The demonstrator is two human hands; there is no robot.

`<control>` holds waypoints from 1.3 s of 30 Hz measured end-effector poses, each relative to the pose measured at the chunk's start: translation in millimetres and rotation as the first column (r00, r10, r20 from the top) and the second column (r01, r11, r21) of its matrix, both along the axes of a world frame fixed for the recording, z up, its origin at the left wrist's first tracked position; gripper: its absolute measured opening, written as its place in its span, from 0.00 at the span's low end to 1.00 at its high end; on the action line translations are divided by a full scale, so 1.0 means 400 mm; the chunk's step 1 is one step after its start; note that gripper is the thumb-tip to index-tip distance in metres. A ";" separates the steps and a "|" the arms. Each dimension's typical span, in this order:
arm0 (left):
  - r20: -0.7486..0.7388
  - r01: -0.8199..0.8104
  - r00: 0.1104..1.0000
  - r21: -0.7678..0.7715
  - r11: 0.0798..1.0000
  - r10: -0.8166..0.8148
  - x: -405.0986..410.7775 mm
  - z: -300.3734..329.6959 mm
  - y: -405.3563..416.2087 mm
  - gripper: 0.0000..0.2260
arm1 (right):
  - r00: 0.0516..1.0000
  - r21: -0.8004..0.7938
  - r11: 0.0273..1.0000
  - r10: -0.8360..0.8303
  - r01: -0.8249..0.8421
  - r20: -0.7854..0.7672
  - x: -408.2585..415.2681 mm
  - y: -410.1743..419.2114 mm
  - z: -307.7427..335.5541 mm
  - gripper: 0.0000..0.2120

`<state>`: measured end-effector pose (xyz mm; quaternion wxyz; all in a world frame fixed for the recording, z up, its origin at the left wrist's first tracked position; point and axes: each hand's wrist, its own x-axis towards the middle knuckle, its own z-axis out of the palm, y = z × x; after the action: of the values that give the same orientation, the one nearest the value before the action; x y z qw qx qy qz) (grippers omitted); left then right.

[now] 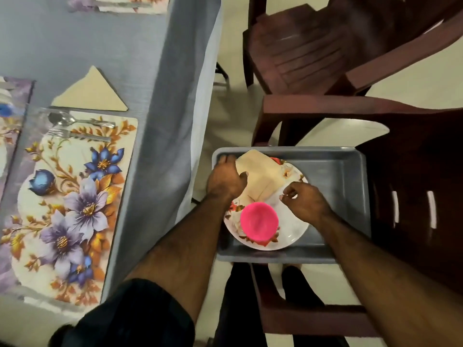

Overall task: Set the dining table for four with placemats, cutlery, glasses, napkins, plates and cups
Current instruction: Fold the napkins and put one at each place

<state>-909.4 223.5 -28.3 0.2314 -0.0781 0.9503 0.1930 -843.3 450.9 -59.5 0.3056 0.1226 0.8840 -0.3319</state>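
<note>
A grey tub [335, 169] sits on a brown chair at the right. Inside lies a white floral plate [293, 229] carrying a pink cup [259, 221] and a folded beige napkin [260, 175]. My left hand [225, 179] reaches into the tub and touches the napkin's left edge with its thumb. Over the plate's right side, my right hand [304, 200] hovers with curled fingers and holds nothing I can see. On the table at the left, a floral placemat [72, 204] bears a spoon [75, 120] and a fork [77, 135], with a triangular beige napkin [91, 92] beside it.
The grey tablecloth [165, 101] hangs down between the table and the tub. Two more placemats show at the left edge [12, 116] and the top [120, 5]. Brown plastic chairs [325, 51] stand at the right and behind the tub.
</note>
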 end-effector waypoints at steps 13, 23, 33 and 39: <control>-0.094 0.014 0.995 -0.060 0.998 -0.019 -0.064 -0.144 0.016 0.13 | 0.997 0.028 0.997 -0.072 0.072 0.000 0.012 -0.005 -0.084 0.10; 0.244 -0.313 0.948 0.585 0.748 0.206 0.017 0.171 0.001 0.05 | 0.973 -0.161 0.962 -0.229 0.221 -0.028 -0.031 -0.011 0.204 0.17; 0.435 -0.612 0.753 0.739 0.281 0.494 0.273 0.637 -0.091 0.16 | 0.876 -0.663 0.577 -0.256 0.478 0.409 -0.007 -0.113 0.623 0.10; 0.300 -0.615 0.738 0.668 0.419 0.604 0.469 0.728 -0.244 0.13 | 0.927 -0.675 0.651 -0.132 0.348 0.351 0.095 -0.276 0.749 0.06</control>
<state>-721.9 125.9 262.9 0.1626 -0.3186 0.6937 0.6251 -805.3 340.6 240.1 0.3994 0.1526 0.6043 -0.6723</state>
